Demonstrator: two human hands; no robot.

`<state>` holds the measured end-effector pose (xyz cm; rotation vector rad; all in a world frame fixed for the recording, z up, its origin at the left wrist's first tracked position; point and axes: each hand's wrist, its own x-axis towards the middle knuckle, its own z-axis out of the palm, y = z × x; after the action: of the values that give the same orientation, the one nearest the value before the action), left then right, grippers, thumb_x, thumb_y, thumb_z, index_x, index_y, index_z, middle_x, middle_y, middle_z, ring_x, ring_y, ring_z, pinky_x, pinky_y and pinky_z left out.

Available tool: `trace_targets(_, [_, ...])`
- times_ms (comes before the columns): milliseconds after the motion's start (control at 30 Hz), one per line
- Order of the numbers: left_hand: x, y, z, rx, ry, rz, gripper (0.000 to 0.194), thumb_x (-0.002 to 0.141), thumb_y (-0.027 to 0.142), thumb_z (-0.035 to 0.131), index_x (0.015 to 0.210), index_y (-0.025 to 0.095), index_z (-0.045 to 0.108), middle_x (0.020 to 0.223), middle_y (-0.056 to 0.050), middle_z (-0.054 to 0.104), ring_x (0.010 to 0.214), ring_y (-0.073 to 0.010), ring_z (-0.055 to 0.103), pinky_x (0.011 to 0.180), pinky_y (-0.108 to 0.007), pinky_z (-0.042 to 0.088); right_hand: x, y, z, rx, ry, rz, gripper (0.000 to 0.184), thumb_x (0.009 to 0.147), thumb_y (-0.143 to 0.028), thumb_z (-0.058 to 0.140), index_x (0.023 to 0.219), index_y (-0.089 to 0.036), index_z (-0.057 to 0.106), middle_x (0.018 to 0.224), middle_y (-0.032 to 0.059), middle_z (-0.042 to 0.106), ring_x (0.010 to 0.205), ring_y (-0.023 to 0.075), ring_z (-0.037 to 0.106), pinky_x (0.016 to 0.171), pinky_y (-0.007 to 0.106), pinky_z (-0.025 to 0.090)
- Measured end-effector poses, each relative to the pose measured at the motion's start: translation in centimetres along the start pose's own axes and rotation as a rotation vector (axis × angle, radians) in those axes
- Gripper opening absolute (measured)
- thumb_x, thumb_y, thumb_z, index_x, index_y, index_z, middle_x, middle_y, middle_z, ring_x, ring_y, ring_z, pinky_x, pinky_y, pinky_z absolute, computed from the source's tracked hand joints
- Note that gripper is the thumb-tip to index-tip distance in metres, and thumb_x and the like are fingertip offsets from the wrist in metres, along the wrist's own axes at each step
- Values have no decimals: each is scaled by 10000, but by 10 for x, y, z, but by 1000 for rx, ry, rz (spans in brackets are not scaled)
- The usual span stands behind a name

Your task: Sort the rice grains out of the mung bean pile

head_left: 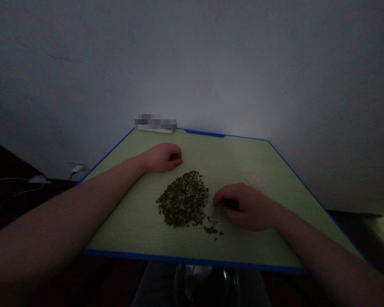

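Note:
A heap of small green-brown grains or beans (184, 199) lies spread on the pale table (141, 238). Beyond its upper left edge rests my left hand (163, 157), fingers loosely curled toward the thumb, with nothing visible in it. Just right of the heap is my right hand (248, 207), palm down, its fingers curled in toward the thumb. Something faint and pale shows under those fingertips, too dim to name. A few stray grains (211, 229) lie between the heap and this hand. Behind the right hand is a thin whitish patch (256, 181), perhaps small pale grains.
Blue edging (195, 259) runs round the table. At the far left corner sits a white box-like object (156, 128), partly blurred out. A shiny round metal vessel (208, 283) is below the front edge, at my lap. A plug and cables (77, 169) are at the left wall.

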<state>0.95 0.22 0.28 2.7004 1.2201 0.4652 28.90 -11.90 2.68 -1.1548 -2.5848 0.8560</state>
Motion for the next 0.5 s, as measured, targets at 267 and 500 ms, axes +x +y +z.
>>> trace_targets(267, [0, 0, 0, 4, 1, 0, 250, 793, 383, 506, 785, 159, 617, 669, -16, 579, 579, -107, 457, 549, -252, 314, -1, -1, 0, -1, 10, 12, 330, 661, -58, 508, 919, -177, 675, 658, -19, 601, 556, 99, 505, 528, 212, 375])
trace_targets(500, [0, 0, 1, -2, 6, -1, 241, 792, 379, 511, 785, 161, 613, 666, -14, 578, 586, -114, 469, 550, -251, 318, -1, 1, 3, 11, 27, 19, 337, 675, -66, 502, 947, -171, 671, 661, -18, 595, 559, 100, 505, 531, 219, 376])
